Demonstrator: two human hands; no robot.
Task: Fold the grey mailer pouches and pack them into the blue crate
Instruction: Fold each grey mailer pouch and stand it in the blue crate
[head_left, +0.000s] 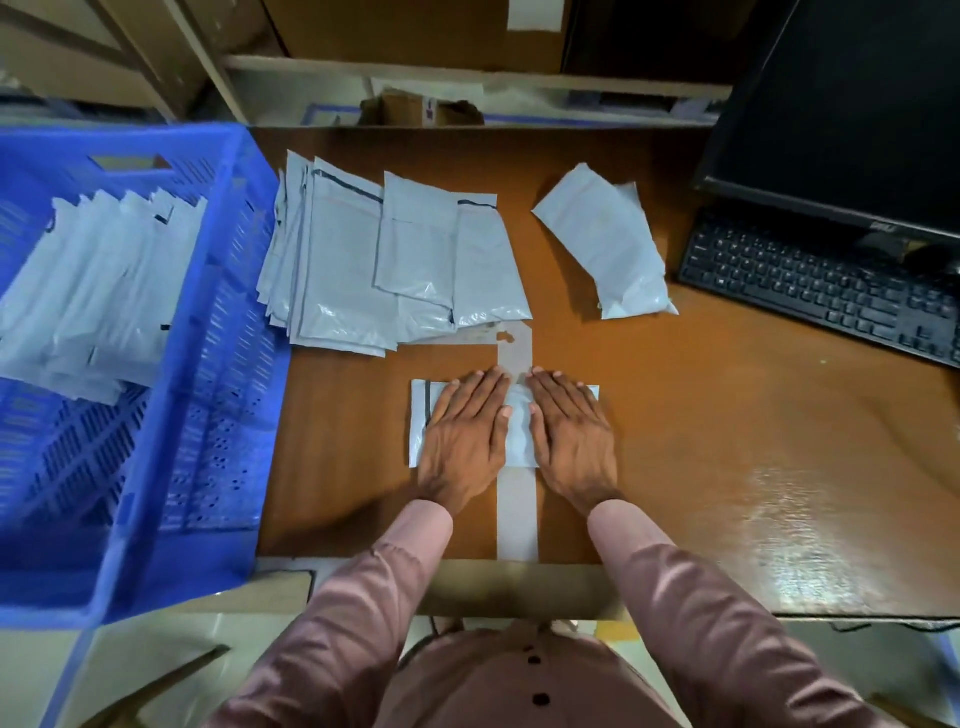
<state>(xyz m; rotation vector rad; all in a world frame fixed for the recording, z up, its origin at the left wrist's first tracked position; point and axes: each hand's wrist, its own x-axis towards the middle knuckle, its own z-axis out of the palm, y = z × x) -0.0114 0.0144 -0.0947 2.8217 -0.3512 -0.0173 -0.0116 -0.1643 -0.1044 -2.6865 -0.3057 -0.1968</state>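
A folded grey mailer pouch (511, 434) lies flat on the counter (675, 415), pinned under both hands: the left hand (465, 436) and the right hand (571, 436) lie side by side with fingers straight and spread, palms down, pressing the fold flat, with a strip of pouch showing between them. The pouch looks thin, light and glossy, so it will likely be limp and slippery and may spring open once the pressure lifts; a pinch along the creased edge, or a flat palm sliding it to the counter's edge, seems the surest way to take it up. A pale tape strip (517, 519) on the counter runs beneath the pouch, toward the person and away past the fingertips. Beyond the left hand's fingertips lies a spread pile of unfolded pouches (363, 260); beyond the right hand and further right sits a separate small stack of pouches (608, 244). Well to the left of the left hand stands the blue crate (234, 364), already holding a row of folded pouches (88, 296). A keyboard (831, 291) and monitor (857, 104) sit far right.
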